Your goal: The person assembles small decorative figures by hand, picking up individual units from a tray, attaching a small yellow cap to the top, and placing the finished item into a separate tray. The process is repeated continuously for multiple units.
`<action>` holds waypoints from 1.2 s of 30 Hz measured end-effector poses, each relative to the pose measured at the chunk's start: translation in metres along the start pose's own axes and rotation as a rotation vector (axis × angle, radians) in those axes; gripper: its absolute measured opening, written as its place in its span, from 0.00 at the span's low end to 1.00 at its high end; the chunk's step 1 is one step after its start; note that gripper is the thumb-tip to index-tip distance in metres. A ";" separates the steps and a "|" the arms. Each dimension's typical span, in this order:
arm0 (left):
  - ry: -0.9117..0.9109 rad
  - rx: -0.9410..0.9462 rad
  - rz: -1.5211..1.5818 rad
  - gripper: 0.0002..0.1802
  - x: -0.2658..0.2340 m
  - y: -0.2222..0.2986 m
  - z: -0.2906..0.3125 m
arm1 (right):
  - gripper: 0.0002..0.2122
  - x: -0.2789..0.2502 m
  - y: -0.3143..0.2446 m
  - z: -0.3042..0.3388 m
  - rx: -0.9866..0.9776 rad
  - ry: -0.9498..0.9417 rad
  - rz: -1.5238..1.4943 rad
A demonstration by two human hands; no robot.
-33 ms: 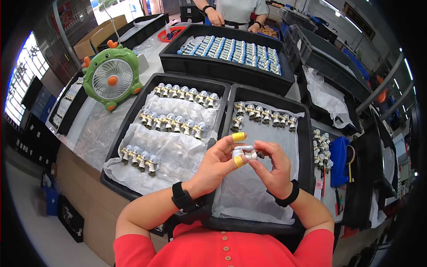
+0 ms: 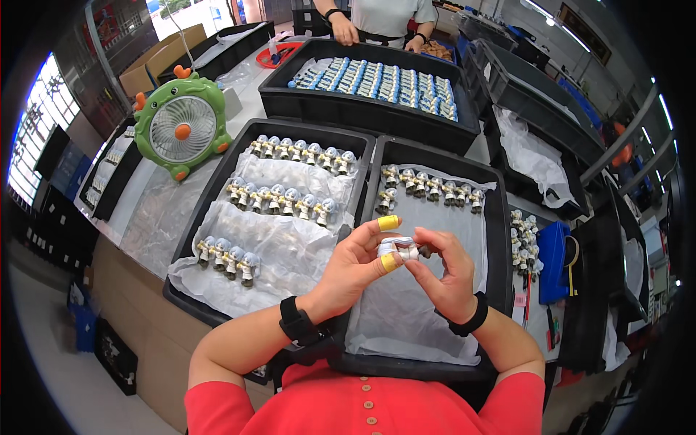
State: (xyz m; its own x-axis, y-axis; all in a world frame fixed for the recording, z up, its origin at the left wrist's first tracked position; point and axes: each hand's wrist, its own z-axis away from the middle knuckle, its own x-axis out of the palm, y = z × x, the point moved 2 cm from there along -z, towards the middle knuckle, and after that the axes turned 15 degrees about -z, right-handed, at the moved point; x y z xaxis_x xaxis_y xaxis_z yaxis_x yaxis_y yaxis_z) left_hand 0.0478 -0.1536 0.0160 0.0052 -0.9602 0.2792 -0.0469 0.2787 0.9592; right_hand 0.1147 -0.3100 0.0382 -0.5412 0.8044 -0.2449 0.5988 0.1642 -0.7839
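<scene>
Both my hands hold a small figurine (image 2: 408,251) with pale blue-white hair over the right tray. My left hand (image 2: 346,270), with yellow tape on its thumb and index finger, grips the hair end. Pinched between thumb and fingers of my right hand (image 2: 448,281) is the other end, whose dark base shows beside the fingers. Much of the figurine is hidden. Beneath lies the right black tray (image 2: 502,254), lined with white paper, with a row of similar figurines (image 2: 433,187) at its far end. The left black tray (image 2: 190,239) carries three rows of figurines (image 2: 286,199).
A green animal-shaped fan (image 2: 181,127) stands left of the trays. Beyond them, a larger black crate (image 2: 370,105) contains many blue-and-white pieces, with another person's hands (image 2: 346,32) behind it. More figurines (image 2: 523,246) and a blue bin (image 2: 554,257) lie to the right.
The other person's hand behind the far crate has shifted slightly. My hands and the figurine look unmoved.
</scene>
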 end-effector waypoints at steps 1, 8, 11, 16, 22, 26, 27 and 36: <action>0.002 0.004 -0.015 0.30 0.000 0.000 0.000 | 0.18 0.000 -0.001 -0.001 -0.010 -0.009 0.007; -0.037 0.057 -0.071 0.30 -0.002 0.000 0.000 | 0.18 0.000 0.001 -0.001 -0.029 -0.076 -0.025; -0.062 0.076 -0.085 0.31 -0.002 0.000 -0.002 | 0.17 0.002 0.002 0.000 0.033 -0.014 -0.067; -0.053 0.104 -0.108 0.31 -0.002 0.001 -0.002 | 0.16 0.000 0.005 0.000 0.025 -0.038 -0.049; -0.025 0.101 -0.083 0.31 -0.004 0.000 -0.002 | 0.15 0.000 0.007 0.000 0.025 -0.001 -0.051; -0.003 0.089 -0.101 0.31 -0.004 0.001 -0.002 | 0.15 0.000 0.008 0.001 0.020 0.016 -0.040; 0.018 0.076 -0.122 0.31 -0.005 0.002 -0.002 | 0.15 0.000 0.008 0.002 0.022 0.016 -0.036; 0.074 0.102 -0.104 0.31 -0.007 0.000 -0.002 | 0.14 0.002 0.011 0.004 0.104 0.034 -0.199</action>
State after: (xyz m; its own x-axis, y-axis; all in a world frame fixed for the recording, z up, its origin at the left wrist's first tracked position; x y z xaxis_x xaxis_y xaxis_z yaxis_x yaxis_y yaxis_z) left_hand 0.0499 -0.1470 0.0138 0.0889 -0.9787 0.1851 -0.1437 0.1713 0.9747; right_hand 0.1176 -0.3089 0.0268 -0.6212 0.7812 -0.0619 0.4171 0.2627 -0.8701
